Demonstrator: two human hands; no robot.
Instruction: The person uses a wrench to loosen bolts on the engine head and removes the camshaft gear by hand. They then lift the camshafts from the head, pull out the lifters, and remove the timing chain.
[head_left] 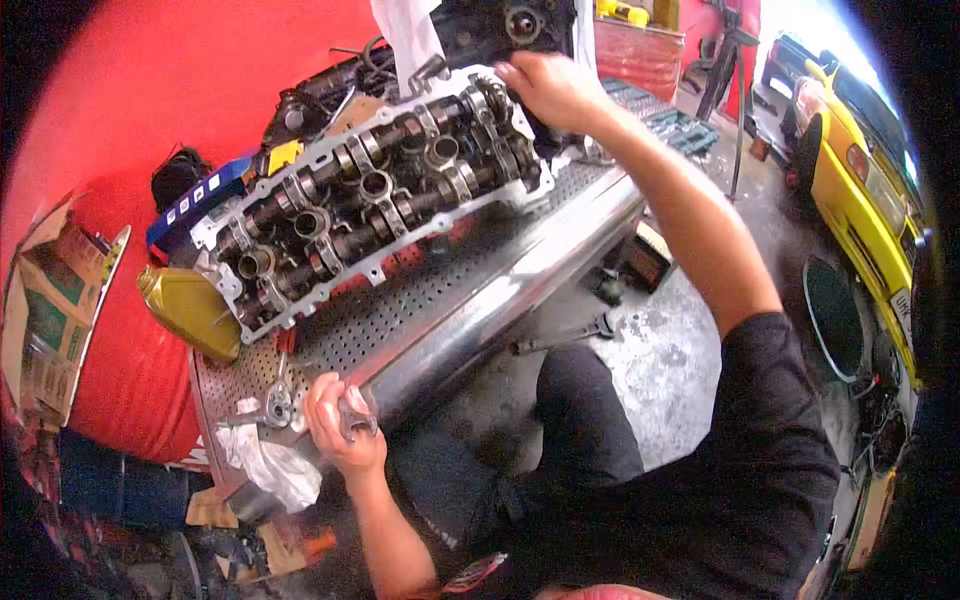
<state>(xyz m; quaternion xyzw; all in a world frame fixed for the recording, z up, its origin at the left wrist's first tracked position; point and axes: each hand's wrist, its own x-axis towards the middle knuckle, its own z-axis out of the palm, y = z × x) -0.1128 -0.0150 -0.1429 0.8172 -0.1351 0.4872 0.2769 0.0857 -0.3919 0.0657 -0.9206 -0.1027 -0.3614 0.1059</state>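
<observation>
A cylinder head (375, 205) with two exposed camshafts lies tilted on a perforated metal bench top (400, 310). My right hand (555, 92) reaches across to its far right end. The fingers are closed at the corner beside the camshaft end, partly hidden behind the casting. Near the bench's front left corner, my left hand (345, 425) is raised with curled fingers around a small curved grey metal piece (357, 418); its exact kind does not show. Just left of that hand lie a ratchet wrench (277, 405) and a crumpled white rag (270, 468).
A gold oil bottle (190, 310) leans by the head's left end, with a blue box (200, 205) behind. A bright metal roll edge (500, 300) borders the bench. On the floor lies a large wrench (562, 336). A yellow car (860, 200) stands at right.
</observation>
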